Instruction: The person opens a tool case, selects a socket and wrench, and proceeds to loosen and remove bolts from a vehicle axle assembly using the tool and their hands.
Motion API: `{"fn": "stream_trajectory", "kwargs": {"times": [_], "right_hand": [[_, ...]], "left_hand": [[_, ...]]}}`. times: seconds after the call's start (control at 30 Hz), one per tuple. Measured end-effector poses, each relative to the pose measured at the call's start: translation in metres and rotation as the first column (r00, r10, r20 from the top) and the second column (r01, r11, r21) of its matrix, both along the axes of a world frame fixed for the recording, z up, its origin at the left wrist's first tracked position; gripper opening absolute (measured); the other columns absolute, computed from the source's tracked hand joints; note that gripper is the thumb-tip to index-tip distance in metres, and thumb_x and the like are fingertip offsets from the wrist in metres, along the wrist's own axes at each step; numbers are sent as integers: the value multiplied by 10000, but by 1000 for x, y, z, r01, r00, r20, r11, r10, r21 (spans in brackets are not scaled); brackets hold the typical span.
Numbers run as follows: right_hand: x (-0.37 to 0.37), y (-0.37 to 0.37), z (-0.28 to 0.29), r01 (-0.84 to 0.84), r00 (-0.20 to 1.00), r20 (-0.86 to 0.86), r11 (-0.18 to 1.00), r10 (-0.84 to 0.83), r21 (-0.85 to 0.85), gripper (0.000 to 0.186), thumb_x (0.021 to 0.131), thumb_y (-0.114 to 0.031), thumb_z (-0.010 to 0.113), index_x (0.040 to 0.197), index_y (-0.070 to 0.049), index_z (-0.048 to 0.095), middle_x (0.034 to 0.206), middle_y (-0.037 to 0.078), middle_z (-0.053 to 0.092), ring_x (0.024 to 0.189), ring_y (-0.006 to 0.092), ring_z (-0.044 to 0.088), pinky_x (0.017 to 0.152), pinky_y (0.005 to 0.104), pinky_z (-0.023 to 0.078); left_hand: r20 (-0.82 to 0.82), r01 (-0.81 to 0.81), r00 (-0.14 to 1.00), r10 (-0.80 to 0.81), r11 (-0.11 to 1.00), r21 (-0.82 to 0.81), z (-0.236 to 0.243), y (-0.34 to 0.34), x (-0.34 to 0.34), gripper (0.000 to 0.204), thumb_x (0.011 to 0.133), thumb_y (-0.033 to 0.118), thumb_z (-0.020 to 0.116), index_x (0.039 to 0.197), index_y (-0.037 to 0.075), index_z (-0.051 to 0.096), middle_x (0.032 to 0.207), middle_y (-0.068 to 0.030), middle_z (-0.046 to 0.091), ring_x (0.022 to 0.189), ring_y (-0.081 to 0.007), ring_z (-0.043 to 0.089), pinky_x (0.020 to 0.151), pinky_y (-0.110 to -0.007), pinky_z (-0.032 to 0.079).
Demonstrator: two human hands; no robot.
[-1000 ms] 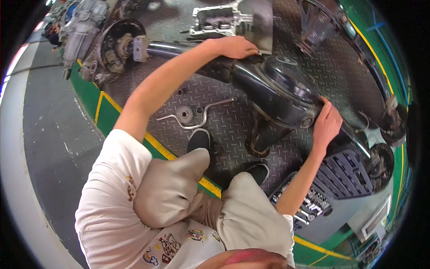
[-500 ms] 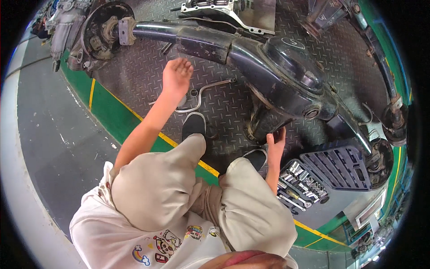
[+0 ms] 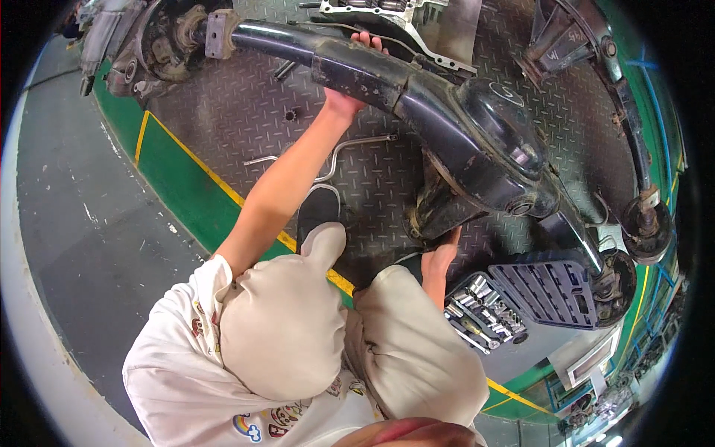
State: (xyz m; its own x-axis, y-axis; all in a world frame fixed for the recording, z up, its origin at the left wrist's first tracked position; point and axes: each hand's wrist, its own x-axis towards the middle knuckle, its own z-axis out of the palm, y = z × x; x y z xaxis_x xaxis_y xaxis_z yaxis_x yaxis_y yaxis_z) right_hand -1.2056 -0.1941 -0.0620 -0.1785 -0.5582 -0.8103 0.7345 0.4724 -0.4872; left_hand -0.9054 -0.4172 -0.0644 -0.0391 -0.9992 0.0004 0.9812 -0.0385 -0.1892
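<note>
Our left hand (image 3: 343, 100) cups from beneath the left tube (image 3: 354, 73) of a long black metal axle housing (image 3: 450, 130) lying across the scene, fingers (image 3: 366, 39) curled past its far edge. Our right hand (image 3: 439, 258) is at the housing's near snout (image 3: 442, 208), fingers too hidden for us to tell; farther right lies an open blue-grey plastic socket case (image 3: 542, 292).

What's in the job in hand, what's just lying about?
In the job, judging by contact:
black axle housing
left hand, curled under its tube
right hand, at its nose

Apparently lying about:
open socket case
bent bar
small gear
second axle
</note>
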Motion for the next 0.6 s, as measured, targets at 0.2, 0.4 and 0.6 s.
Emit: {"fn": "stream_trajectory", "kwargs": {"times": [0.2, 0.4, 0.6], "right_hand": [[2, 5, -22, -90, 972, -218, 996, 94, 25, 489, 1078, -273, 302, 1475, -18, 430, 1521, 109, 452, 1383, 283, 431, 1177, 398, 310], [-3, 22, -45, -220, 847, -477, 972, 234, 85, 477, 1096, -269, 290, 1402, 57, 457, 1427, 164, 515, 1288, 266, 498, 1108, 364, 370], [3, 26, -51, -120, 851, -513, 993, 114, 21, 463, 1105, -281, 316, 1254, 96, 540, 1244, 177, 618, 1179, 293, 565, 1030, 342, 414]], "left_hand": [[116, -50, 992, 55, 998, -41, 4, -8, -4, 402, 987, 404, 435, 1137, 95, 643, 1133, -85, 670, 1138, -255, 605, 1115, -443, 410], [152, -72, 987, 58, 993, 92, 11, -11, -7, 324, 941, 388, 513, 1060, 98, 597, 1048, -48, 635, 1051, -233, 588, 1130, -435, 370], [164, -102, 984, 76, 982, 156, 16, -2, -6, 339, 966, 363, 471, 1028, 72, 633, 1018, -80, 659, 1036, -267, 612, 1049, -434, 448]]}}
